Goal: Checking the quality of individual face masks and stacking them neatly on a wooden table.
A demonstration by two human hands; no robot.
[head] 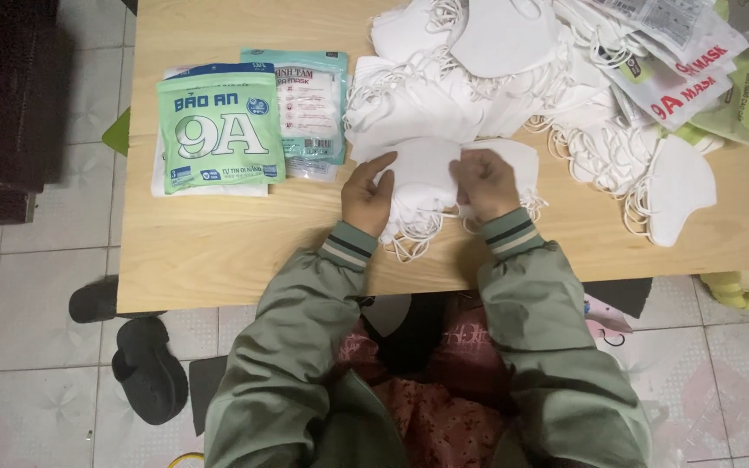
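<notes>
Right now both hands sit on a small stack of white face masks [424,178] near the front edge of the wooden table [218,260]. The stack lies flat, with its long side going from left to right, so it runs across from one hand to the other. The left hand [367,195] is on the left end of the stack. The right hand [485,182] is on the right end. Both hands are about the same way from the middle of the stack, so neither one is nearer.

The fingers of both hands are bent and pressed onto the top mask. The left thumb lies along the top edge. It looks like each hand pinches its end of the stack, but the undersides of the fingers are hidden, so I cannot tell how many masks are in the pinch. White ear loops hang out from under the stack toward the person.

Just behind the hands is a big pile of loose white masks [496,69]. It touches the back of the stack. To the left, well apart from the hands, lie two green mask packets [218,130]. To the far right are more flat packets [695,61].
</notes>
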